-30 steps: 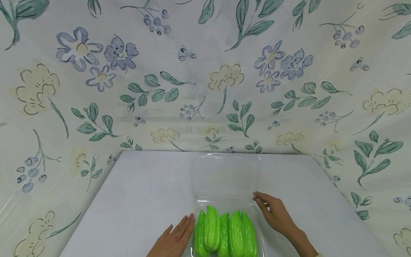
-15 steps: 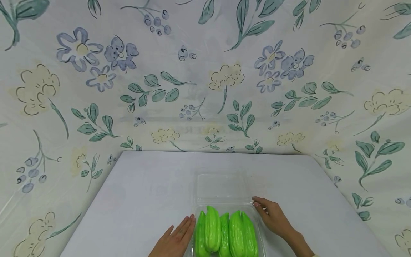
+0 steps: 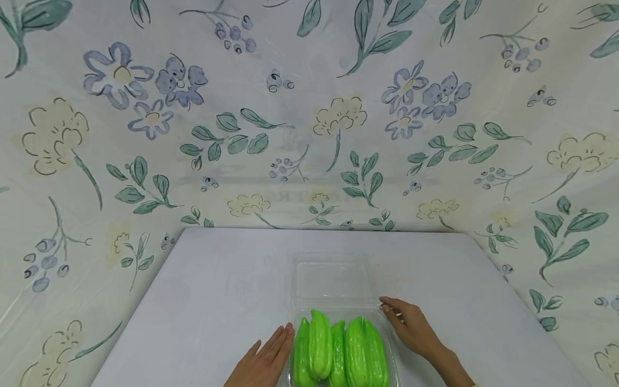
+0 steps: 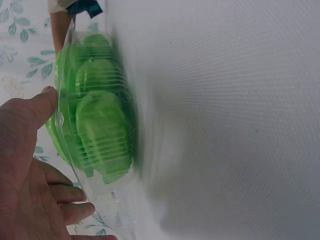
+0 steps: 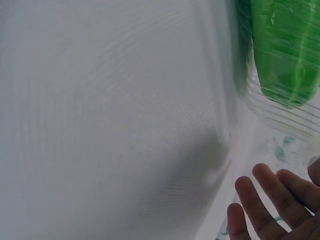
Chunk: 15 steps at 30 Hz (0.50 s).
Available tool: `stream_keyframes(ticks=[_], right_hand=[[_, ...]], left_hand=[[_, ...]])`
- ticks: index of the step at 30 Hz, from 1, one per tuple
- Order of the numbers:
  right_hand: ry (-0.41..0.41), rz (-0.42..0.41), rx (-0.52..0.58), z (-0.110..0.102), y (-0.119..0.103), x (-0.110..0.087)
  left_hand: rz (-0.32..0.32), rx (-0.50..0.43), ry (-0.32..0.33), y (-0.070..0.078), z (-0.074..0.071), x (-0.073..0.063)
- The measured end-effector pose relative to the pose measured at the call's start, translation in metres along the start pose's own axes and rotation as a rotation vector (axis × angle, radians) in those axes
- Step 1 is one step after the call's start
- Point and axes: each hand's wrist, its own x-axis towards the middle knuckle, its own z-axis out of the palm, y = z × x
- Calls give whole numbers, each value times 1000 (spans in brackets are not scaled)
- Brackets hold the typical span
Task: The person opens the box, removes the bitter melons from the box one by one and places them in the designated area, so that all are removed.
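Observation:
A clear plastic clamshell container (image 3: 393, 371) sits at the front of the table, packed with several long, ridged, light-green vegetables (image 3: 357, 349). Its transparent lid (image 3: 333, 279) lies folded back behind the base. My left hand (image 3: 263, 357) rests along the container's left side with its fingers extended; in the left wrist view the thumb touches the rim and the other fingers reach past the far end. At the back right corner, near the hinge, my right hand (image 3: 411, 325) pinches the plastic between thumb and index finger. In the right wrist view its other fingers are spread loosely.
The white table (image 3: 208, 290) surrounds the container, its far edge meeting a floral-patterned cloth backdrop (image 3: 309, 134). That cloth also runs down both sides. A dark teal band (image 4: 85, 7) shows on the other wrist in the left wrist view.
The lid, larger and more raised a second ago, has dropped back flat. My right hand has moved slightly down to the hinge corner. My left hand has hardly moved.

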Motion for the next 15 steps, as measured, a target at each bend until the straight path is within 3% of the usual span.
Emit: stream_keyframes(ticks=[7,15], right_hand=[[-9,-24,-35,-4,-3,-4],[23,-84,-102,-14,-12,-7]], left_hand=[[-19,-17,-13,2,-1,0],[-5,-3,19,0,1,-1]])
